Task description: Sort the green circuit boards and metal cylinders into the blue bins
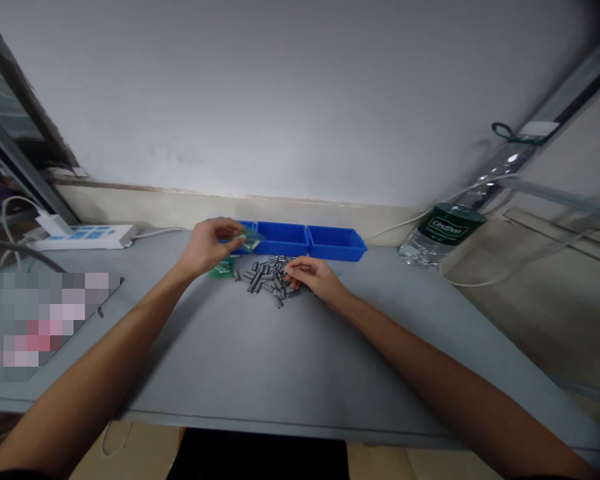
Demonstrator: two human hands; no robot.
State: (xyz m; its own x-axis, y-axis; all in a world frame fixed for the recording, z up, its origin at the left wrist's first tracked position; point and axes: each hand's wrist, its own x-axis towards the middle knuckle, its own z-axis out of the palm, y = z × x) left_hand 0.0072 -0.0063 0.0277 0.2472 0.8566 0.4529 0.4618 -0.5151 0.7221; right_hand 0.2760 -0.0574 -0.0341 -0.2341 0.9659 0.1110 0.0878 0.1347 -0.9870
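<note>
My left hand [207, 245] is closed on a small greenish see-through packet [251, 237], held by its edge above the front of the leftmost blue bin. Under that hand, on the table, lies a green packet or piece [223, 268], partly covered. Small metal cylinders and pins [260, 277] are heaped loosely in front of the bins. At the right side of this heap my right hand [319, 279] has thumb and fingers pinched together; whatever is between the fingertips is too small to make out.
Blue bins [337, 244] stand in a row against the wall. To the right, a large water bottle [433, 233] leans near the table edge. A white power strip [87, 237] lies at the back left. Its cable runs behind the bins. A blurred-out flat item [45, 320] rests on the left.
</note>
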